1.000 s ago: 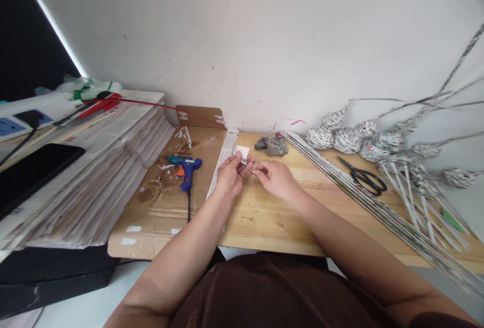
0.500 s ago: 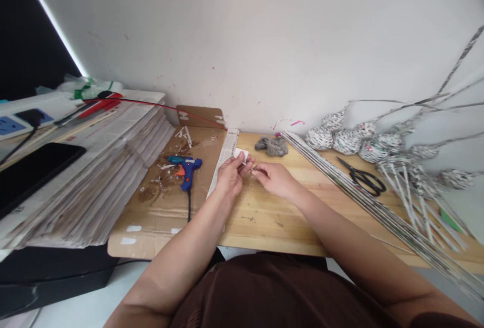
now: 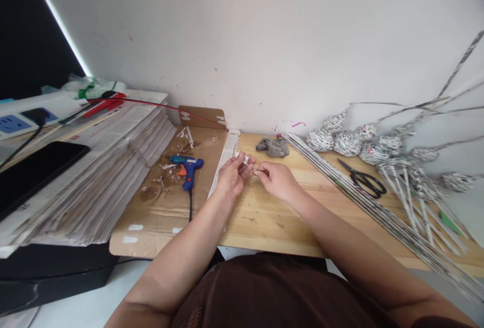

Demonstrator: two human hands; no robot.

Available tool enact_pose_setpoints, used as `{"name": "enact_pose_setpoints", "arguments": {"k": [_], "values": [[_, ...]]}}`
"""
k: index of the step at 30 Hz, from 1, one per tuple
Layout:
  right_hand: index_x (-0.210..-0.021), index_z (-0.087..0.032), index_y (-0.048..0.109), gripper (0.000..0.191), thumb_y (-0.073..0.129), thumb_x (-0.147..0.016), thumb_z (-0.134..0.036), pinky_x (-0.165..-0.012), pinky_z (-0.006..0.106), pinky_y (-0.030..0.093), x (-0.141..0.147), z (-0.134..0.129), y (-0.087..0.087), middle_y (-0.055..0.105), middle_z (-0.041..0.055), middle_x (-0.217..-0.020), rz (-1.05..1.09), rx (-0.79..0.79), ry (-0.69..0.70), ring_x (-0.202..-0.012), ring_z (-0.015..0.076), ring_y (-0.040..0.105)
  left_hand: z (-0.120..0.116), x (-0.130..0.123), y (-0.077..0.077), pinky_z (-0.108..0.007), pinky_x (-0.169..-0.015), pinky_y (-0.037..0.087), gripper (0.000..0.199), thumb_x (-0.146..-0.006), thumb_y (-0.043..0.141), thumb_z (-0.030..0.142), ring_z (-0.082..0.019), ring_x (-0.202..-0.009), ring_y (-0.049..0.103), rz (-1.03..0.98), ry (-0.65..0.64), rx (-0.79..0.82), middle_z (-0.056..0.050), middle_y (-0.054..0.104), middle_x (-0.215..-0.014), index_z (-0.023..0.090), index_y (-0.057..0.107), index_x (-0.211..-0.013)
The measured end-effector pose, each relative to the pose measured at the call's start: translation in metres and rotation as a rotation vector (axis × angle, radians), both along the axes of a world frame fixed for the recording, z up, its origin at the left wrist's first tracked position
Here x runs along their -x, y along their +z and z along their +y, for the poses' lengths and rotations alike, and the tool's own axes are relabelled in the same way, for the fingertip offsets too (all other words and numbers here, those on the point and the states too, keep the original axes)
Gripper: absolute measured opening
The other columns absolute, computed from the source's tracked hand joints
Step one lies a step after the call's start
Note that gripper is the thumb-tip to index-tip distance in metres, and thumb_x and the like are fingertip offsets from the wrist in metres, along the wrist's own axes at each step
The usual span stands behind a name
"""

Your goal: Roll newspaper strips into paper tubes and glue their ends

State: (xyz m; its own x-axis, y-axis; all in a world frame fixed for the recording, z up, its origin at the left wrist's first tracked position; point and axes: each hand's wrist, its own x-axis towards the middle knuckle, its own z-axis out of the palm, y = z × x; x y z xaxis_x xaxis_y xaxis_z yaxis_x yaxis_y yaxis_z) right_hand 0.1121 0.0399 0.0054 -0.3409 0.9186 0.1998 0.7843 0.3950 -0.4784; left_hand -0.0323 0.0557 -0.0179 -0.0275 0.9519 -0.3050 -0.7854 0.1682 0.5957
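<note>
Over the wooden table [image 3: 264,222], my left hand [image 3: 232,174] pinches a small white paper piece [image 3: 245,159] between thumb and fingers, palm partly turned up. Just to its right, my right hand [image 3: 274,177] is closed in a pinch on the end of a thin stick-like piece [image 3: 254,171] between the two hands; its details are too small to tell. Beneath and behind my left hand runs a folded newspaper strip [image 3: 229,147]. A crumpled grey cloth [image 3: 273,147] lies beyond my right hand.
Left, a blue glue gun [image 3: 192,169] rests on stained cardboard [image 3: 151,217], beside stacked newspapers [image 3: 128,151] bearing a black phone [image 3: 45,174] and a power strip [image 3: 22,119]. Right are long paper sticks [image 3: 340,183], black scissors [image 3: 365,182] and several woven paper shapes [image 3: 346,143].
The white paper piece in my left hand looks smaller and narrower than before. Both hands stay close together in nearly the same place, and the view has shifted slightly.
</note>
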Motion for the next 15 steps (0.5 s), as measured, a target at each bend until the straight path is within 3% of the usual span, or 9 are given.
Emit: {"name": "enact_pose_setpoints", "arguments": {"k": [3, 5, 11, 15], "values": [[-0.070, -0.018, 0.059, 0.027, 0.046, -0.091, -0.029, -0.055, 0.025, 0.027, -0.002, -0.001, 0.003, 0.060, 0.0012, -0.063, 0.010, 0.037, 0.016, -0.056, 0.0124, 0.048, -0.001, 0.001, 0.001, -0.016, -0.051, 0.053, 0.009, -0.077, 0.070, 0.019, -0.014, -0.069, 0.069, 0.022, -0.057, 0.006, -0.004, 0.069, -0.078, 0.013, 0.064, -0.082], [-0.072, -0.018, 0.061, 0.025, 0.049, -0.090, -0.032, -0.055, 0.025, 0.027, -0.003, -0.003, 0.006, 0.061, 0.0012, -0.064, 0.039, 0.044, 0.013, -0.057, 0.0124, 0.049, -0.002, 0.001, 0.003, -0.016, -0.051, 0.053, 0.010, -0.078, 0.070, 0.019, -0.013, -0.068, 0.069, 0.019, -0.070, 0.011, -0.004, 0.069, -0.079, 0.014, 0.064, -0.083], [-0.073, -0.018, 0.062, 0.024, 0.053, -0.087, -0.036, -0.054, 0.025, 0.028, -0.006, -0.011, 0.015, 0.057, -0.0004, -0.058, 0.095, 0.003, -0.043, -0.052, 0.0118, 0.045, -0.013, -0.002, 0.020, -0.023, -0.071, 0.058, 0.003, -0.082, 0.062, 0.008, -0.014, -0.074, 0.070, -0.005, -0.090, -0.009, -0.007, 0.069, -0.080, 0.010, 0.064, -0.080], [-0.073, -0.017, 0.061, 0.029, 0.047, -0.090, -0.035, -0.055, 0.024, 0.033, -0.005, -0.019, 0.025, 0.059, 0.0007, -0.061, 0.204, 0.182, 0.064, -0.053, 0.0116, 0.049, -0.031, 0.005, 0.034, -0.027, -0.084, 0.056, 0.010, -0.082, 0.058, 0.002, -0.015, -0.082, 0.070, 0.004, -0.121, -0.068, -0.009, 0.069, -0.083, 0.008, 0.066, -0.084]]}}
